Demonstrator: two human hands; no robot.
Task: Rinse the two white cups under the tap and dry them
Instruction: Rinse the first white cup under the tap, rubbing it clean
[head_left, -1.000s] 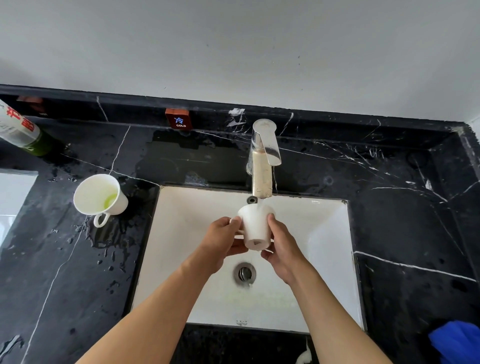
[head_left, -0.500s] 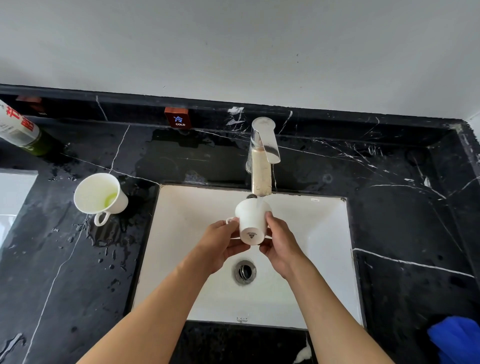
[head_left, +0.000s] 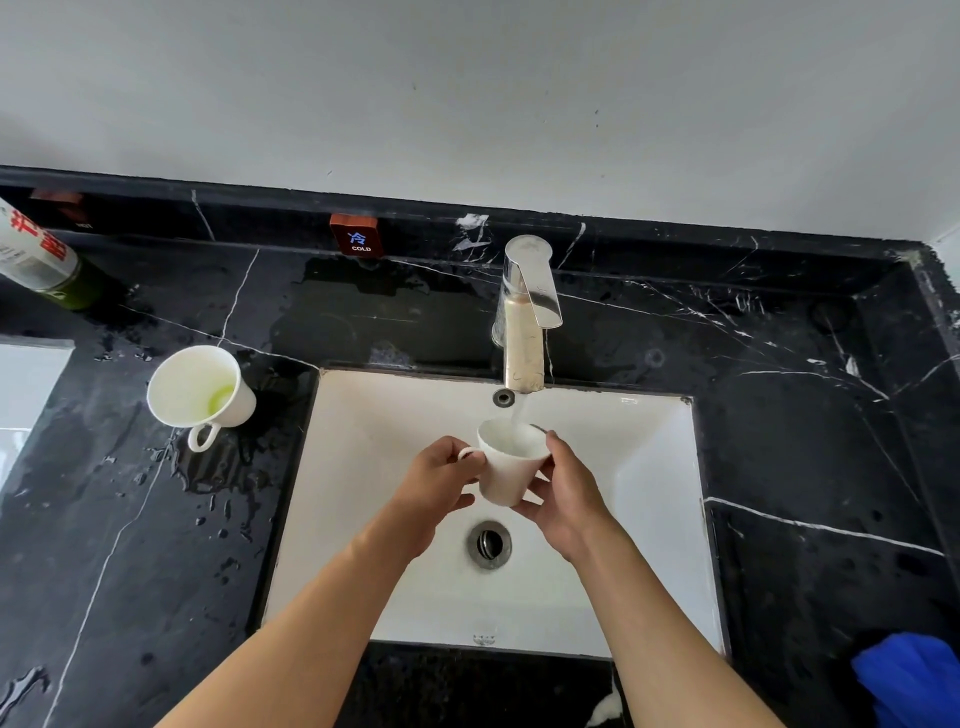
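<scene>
A white cup (head_left: 506, 470) is held mouth-up over the sink (head_left: 649, 467) under the running tap (head_left: 524, 332), gripped at its handle by the left hand (head_left: 436, 483) and at its side by the right hand (head_left: 566, 493), while the second cup (head_left: 200, 389) is left on the wet countertop (head_left: 130, 519).

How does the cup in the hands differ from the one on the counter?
The held cup is over the sink catching tap water; the counter cup stands apart on wet marble. The held cup looks clean inside; the counter cup has greenish residue. Both are white, handled and upright.
</scene>
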